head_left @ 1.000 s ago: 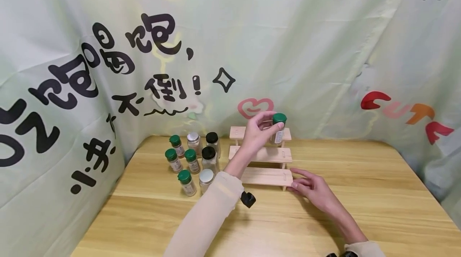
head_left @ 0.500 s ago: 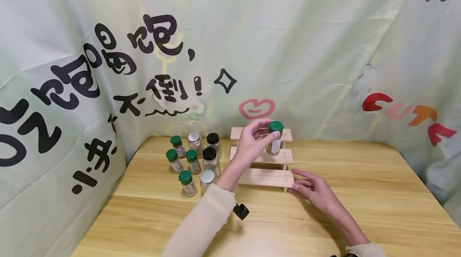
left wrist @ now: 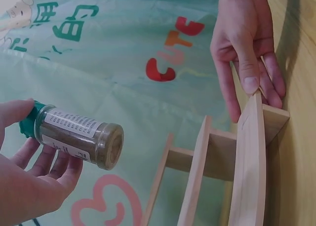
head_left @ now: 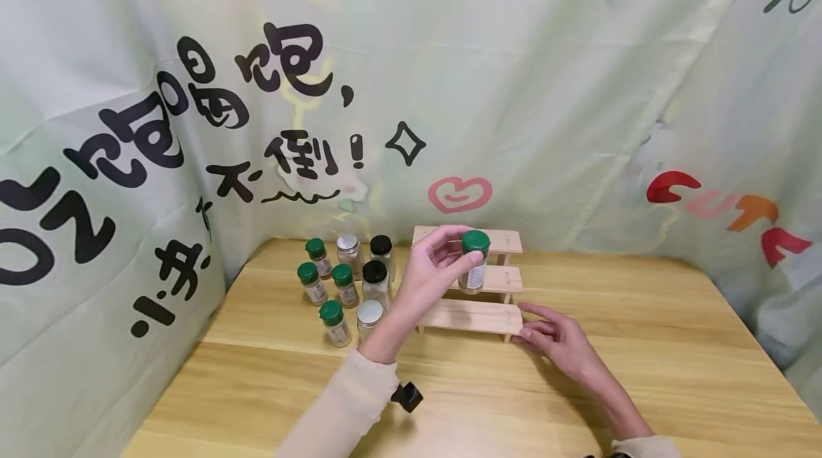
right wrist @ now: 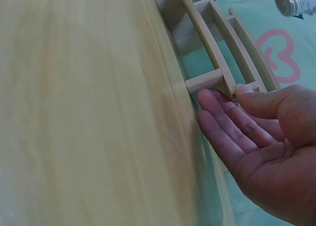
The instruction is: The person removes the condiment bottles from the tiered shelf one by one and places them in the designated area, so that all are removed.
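I note a light wooden table (head_left: pixel 642 344) backed by pale green printed cloth (head_left: pixel 546 87) bearing black characters, evenly lit

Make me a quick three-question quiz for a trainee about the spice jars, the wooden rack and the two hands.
1. True or false: the left hand holds a green-capped jar above the stepped wooden rack.
2. What is the right hand doing? A) gripping a jar B) resting its fingers against the rack's right end C) lying flat on the tabletop, well away from the rack
3. Fill in: the other jars stand on the wooden table to the ____ of the rack in the head view.

Key: 1 true; 2 B; 3 left.
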`<state>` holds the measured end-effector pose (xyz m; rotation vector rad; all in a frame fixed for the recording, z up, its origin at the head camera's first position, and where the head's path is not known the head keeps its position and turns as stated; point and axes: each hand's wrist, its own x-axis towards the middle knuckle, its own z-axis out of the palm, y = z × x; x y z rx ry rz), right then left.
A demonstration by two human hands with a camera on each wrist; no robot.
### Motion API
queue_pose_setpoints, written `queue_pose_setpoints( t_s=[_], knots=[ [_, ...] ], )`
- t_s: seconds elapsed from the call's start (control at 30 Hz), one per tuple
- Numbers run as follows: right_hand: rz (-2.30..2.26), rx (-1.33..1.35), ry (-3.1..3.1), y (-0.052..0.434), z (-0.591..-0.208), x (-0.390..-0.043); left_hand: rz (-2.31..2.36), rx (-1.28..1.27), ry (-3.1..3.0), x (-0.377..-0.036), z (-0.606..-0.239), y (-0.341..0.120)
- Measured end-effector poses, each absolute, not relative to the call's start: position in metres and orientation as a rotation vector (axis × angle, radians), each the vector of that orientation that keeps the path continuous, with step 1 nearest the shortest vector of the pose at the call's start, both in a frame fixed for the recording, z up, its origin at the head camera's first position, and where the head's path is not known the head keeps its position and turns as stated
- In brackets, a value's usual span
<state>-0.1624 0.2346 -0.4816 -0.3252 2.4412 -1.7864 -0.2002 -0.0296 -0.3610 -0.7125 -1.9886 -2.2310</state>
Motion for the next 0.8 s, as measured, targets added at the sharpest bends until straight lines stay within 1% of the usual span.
queue_pose_setpoints(
  t_s=[0.2, 0.47, 0.63, 0.8],
  knots=[
    [-1.851, -0.308, 2.374, 0.235, -0.485, -0.162, -2.224, -0.718, -1.991, -0.19, -0.36, -0.052],
    [-1.895, -0.364, 2.326, 0.235, -0.485, -0.162, -2.225, -0.713, -1.974, -0.177, -0.354, -0.085],
    [-1.919, -0.42, 2.277, 0.236, -0.486, -0.163, -2.205, -0.67, -1.981, -0.17, -0.351, -0.105],
    [-1.909, -0.395, 2.281, 0.238, -0.486, -0.162, -2.192, -0.619, -1.953, -0.164, -0.347, -0.121]
  ],
)
